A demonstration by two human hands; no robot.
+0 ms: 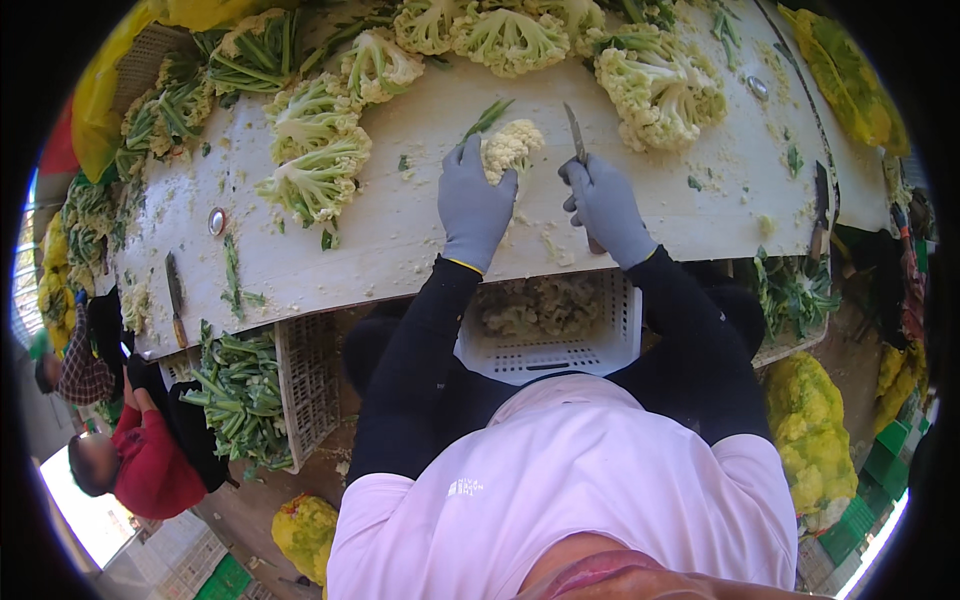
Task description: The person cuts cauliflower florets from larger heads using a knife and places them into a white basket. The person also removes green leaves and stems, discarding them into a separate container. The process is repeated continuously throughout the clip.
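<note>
In a grey glove, my left hand [477, 202] grips a cauliflower piece [511, 148] just above the white tabletop [420, 247]. A narrow green leaf [490, 118] lies just beyond those fingers. My right hand [606, 201], gloved the same way, is closed around a knife [576, 131]; its blade points away from me and is apart from the cauliflower. Below the table edge, between my legs, a white plastic crate [551, 361] holds cut florets [544, 307]. To the left of my hands lie cut cauliflower pieces [311, 176], and a larger one [660, 86] lies to the right.
More cauliflower [510, 37] lines the table's far side. Knives lie at the left [175, 296] and right [821, 202] ends. A crate [307, 382] with leaf trimmings [236, 397] stands left, with a person in red [154, 465] beyond. Yellow net sacks [810, 427] stand on the floor.
</note>
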